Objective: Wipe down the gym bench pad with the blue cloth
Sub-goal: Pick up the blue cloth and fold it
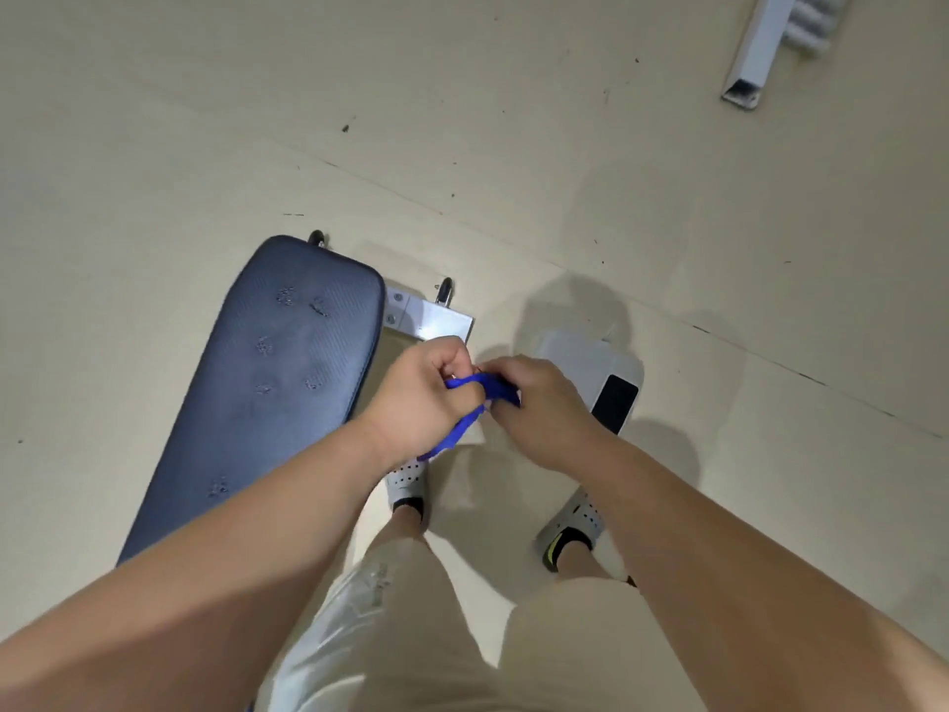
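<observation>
Floor: pale beige floor [513,146], scuffed, with a white metal frame end [755,59] at 1 o'clock.
Bench pad: dark blue bench pad [277,382] at 9 o'clock of the hands, long and padded, dotted with small wet-looking spots; not yet touched by the cloth.
Blue cloth: blue cloth [480,398] bunched between both hands above the feet, one tail hanging toward 6 o'clock.
Left hand: left hand [418,398], fingers clenched on the cloth.
Right hand: right hand [539,408], fingers pinching the cloth's other end.
Handling: looks thin, limp and light; likely best folded flat and pressed under the palm.
Nearby: white device [595,372] on the floor at 3 o'clock.
</observation>
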